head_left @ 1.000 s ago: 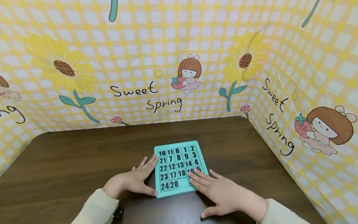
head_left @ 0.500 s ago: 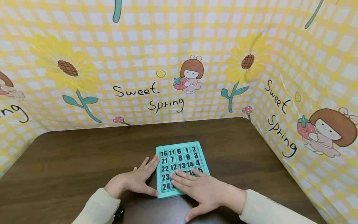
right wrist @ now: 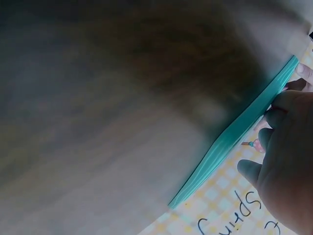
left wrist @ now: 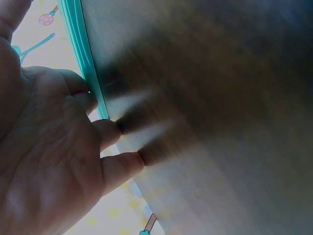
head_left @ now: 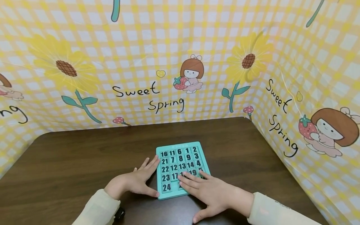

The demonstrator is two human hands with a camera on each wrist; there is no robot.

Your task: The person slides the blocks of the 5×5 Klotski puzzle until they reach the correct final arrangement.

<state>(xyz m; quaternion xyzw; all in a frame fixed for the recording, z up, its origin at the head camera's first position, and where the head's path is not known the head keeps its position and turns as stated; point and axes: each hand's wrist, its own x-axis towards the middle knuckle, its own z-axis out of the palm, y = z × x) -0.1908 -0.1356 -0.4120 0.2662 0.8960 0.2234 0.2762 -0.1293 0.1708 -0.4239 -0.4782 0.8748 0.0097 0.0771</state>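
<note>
A turquoise number slide puzzle (head_left: 177, 145) lies flat on the dark wooden table, its tiles printed with black numbers. Along its left edge my left hand (head_left: 136, 181) rests with fingers spread, thumb at the near left corner. My right hand (head_left: 211, 192) reaches over the lower right part, straight fingertips on the tiles. Those fingers partly hide 18, 5 and the bottom-row tiles. A vacant slot (head_left: 174, 185) shows right of tile 24 (head_left: 166, 187). In the left wrist view, fingertips meet the puzzle's side (left wrist: 80, 49); in the right wrist view, fingers overlap its side (right wrist: 234, 134).
The brown table (head_left: 95, 150) extends around the puzzle on all sides. A yellow checked cloth (head_left: 135, 56) with sunflowers and printed words stands as a wall behind and to the right. A black strap (head_left: 119, 214) sits by the left sleeve.
My right hand moved left over the bottom row, then back right a little. The vacant slot shifted left, with tile 20 slid rightward. My left hand stayed at the puzzle's edge.
</note>
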